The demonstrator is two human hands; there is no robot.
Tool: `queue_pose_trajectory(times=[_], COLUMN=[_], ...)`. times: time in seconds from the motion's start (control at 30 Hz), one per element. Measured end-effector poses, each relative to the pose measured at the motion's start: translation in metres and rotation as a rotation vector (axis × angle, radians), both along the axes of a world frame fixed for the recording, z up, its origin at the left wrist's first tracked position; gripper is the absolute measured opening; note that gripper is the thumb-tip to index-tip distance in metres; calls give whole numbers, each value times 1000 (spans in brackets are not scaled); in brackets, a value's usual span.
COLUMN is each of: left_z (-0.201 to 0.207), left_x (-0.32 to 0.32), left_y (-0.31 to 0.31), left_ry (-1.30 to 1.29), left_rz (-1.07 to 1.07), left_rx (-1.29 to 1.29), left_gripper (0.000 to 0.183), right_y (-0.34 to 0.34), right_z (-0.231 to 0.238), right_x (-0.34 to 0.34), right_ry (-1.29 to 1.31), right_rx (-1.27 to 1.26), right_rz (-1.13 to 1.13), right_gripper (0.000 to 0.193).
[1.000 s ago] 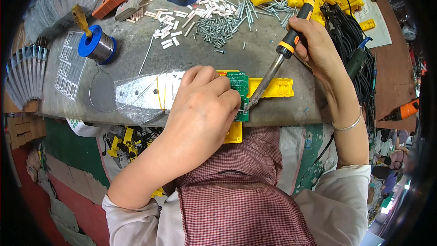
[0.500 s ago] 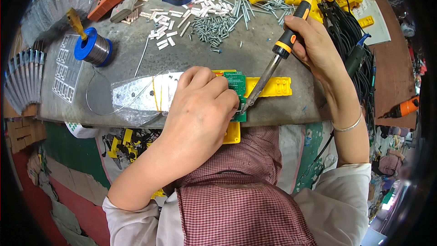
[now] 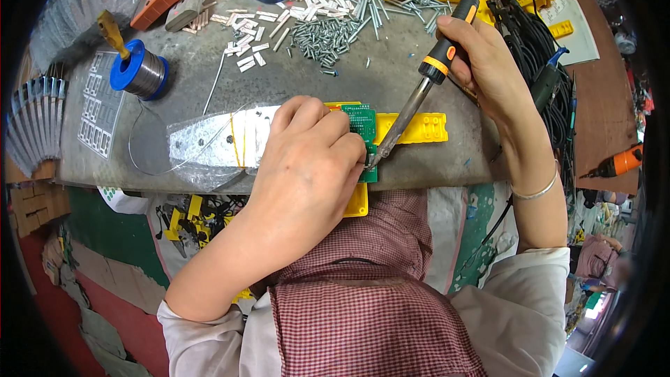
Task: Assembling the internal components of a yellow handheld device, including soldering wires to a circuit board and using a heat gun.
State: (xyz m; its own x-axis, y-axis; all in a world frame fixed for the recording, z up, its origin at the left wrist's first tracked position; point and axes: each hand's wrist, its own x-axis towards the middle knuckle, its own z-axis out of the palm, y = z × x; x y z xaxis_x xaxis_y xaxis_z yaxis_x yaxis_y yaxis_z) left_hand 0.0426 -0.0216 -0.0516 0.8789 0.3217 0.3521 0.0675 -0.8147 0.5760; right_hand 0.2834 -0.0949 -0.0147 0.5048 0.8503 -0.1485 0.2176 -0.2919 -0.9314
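Left hand [image 3: 307, 160] hides most of the circuit board [image 3: 363, 122] — solder joint unseen.

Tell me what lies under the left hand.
The left hand covers most of a green circuit board seated on a yellow plastic piece. The board's middle is hidden.

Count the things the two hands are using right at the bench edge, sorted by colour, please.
Green: 1, circuit board under left hand
Yellow: 1, plastic holder
Black and orange: 1, soldering iron in right hand
Total: 3
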Motion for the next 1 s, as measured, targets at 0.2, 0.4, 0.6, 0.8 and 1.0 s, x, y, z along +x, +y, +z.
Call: queue_pose_trajectory(times=[0.2, 0.4, 0.6, 0.8, 1.0], left_z=[-1, -1, -2, -4, -6], left_x=[0, 0, 0, -1, 0], left_y=[-1, -2, -2, -2, -3], left_ry=[-14, -16, -8, -25, -23], left_rz=[16, 19, 32, 40, 39], left_rx=[-17, -20, -8, -14, -19], left_gripper=[14, 15, 16, 18, 18], right_y=[0, 0, 4, 4, 4], right_z=[0, 0, -6, -5, -5], right_x=[0, 1, -2, -2, -1], right_ry=[9, 22, -14, -43, -44], right_rx=[9, 10, 16, 24, -10], right_rz=[3, 24, -25, -21, -22], right_gripper=[37, 38, 37, 40, 40])
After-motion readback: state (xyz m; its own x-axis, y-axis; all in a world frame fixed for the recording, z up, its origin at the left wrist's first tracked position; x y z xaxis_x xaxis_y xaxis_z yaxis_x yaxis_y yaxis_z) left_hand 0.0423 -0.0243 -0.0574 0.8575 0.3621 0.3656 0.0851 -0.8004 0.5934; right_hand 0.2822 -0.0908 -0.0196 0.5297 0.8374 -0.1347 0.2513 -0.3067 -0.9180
